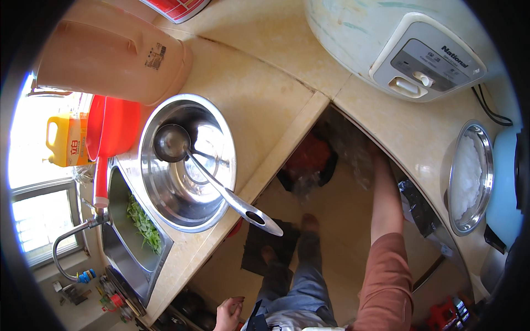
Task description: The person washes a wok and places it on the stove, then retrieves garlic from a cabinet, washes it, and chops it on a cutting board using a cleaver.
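Observation:
My left hand (pixel 229 313) hangs low beside my waist, its fingers loosely curled and apart, with nothing in it. My right arm reaches down under the counter's edge on the right; the hand is hidden in shadow near crumpled clear plastic bags (pixel 358 159). Left of those bags is a dark bin or bag (pixel 308 159) with something red in it. On the counter ahead, a metal ladle (pixel 232 198) rests in a stainless steel bowl (pixel 149 182), its handle sticking out over the rim. To the right, a steel dish (pixel 455 221) holds a white granular heap.
A National rice cooker (pixel 428 58) stands at the back right. At left are a pinkish plastic jug (pixel 112 53), a red plastic dipper (pixel 118 128), a yellow jug (pixel 60 138) and a sink (pixel 159 273) with green leaves (pixel 143 225). A dark mat (pixel 256 244) lies underfoot.

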A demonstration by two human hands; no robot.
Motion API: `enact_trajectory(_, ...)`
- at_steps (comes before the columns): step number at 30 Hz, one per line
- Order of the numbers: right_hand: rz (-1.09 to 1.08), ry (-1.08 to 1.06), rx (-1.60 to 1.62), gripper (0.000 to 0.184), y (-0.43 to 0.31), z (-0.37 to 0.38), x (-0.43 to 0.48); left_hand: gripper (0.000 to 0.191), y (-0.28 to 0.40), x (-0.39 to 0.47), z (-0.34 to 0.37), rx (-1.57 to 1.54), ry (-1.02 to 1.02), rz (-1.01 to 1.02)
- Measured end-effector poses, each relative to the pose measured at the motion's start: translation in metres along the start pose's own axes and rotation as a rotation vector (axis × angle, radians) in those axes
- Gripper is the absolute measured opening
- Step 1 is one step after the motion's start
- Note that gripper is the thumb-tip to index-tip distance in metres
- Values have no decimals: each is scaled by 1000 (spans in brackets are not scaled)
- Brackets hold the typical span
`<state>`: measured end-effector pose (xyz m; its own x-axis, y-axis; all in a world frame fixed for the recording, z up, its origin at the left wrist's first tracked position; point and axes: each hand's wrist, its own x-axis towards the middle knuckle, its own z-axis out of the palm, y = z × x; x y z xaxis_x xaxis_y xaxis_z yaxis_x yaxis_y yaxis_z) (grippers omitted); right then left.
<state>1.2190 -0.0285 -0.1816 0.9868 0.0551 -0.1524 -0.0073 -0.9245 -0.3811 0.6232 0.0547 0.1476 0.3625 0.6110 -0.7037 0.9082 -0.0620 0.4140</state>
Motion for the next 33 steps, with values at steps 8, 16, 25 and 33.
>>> enact_trajectory(8,8,-37,553,20,35,-59,5,14,17,3,-2,6,-14,108)
enact_trajectory(16,160,-363,1033,19,28,-76,-3,15,19,0,5,29,-68,116)
enact_trajectory(25,53,-979,1457,25,-48,-143,-109,17,94,67,31,-20,-194,462)
enact_trajectory(33,8,-1049,1269,21,-85,-160,-211,34,217,170,79,-458,35,604)
